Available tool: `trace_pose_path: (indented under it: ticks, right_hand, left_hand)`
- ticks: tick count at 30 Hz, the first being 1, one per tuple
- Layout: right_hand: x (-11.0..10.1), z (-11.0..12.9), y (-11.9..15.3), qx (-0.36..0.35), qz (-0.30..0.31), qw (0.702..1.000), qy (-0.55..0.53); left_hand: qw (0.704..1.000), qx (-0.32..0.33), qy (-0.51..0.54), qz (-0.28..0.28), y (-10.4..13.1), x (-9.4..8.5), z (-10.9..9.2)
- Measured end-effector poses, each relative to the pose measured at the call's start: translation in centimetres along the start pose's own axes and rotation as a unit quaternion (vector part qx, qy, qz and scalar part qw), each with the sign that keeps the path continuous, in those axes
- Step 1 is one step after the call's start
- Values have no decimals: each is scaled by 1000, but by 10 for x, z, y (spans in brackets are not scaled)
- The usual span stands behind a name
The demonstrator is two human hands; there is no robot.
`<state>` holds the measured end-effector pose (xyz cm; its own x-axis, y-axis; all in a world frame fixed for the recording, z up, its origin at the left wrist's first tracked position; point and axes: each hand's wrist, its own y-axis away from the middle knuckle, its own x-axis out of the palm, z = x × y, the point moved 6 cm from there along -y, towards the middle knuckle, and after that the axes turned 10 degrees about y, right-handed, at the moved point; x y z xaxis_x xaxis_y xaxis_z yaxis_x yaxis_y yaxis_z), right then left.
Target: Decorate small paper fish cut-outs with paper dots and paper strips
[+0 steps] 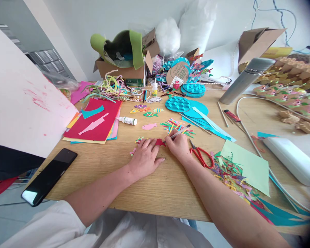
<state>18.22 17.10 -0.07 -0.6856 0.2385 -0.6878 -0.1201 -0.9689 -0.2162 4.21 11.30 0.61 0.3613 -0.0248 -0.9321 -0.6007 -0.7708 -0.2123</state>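
My left hand [146, 155] lies flat on the wooden table with its fingers stretched out, the fingertips at the edge of a small red paper cut-out [160, 142]. My right hand [178, 146] pinches a slim grey pen [181, 131], its lower end by the red piece. Just beyond my fingers lies a pile of thin coloured paper strips [174, 124]. Red-handled scissors [201, 155] rest beside my right wrist. A pink paper fish [149, 126] and several decorated paper fish [150, 114] lie farther back. Small paper bits [132, 152] sit left of my left hand.
Coloured paper sheets [93, 120] and a white glue bottle [127, 120] lie left, near a phone [50, 175] at the table edge. Blue paper discs [177, 103], a grey flask [245, 82], paper scraps [232, 175] and a white cable [251, 136] occupy the right.
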Motion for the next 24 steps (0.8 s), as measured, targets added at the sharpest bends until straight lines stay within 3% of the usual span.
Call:
trace_pose_path:
  ticks: [24]
  right_hand:
    - [1, -1, 0, -3, 1, 1000, 2]
  left_hand:
    - [1000, 2, -9, 0, 0, 1, 0]
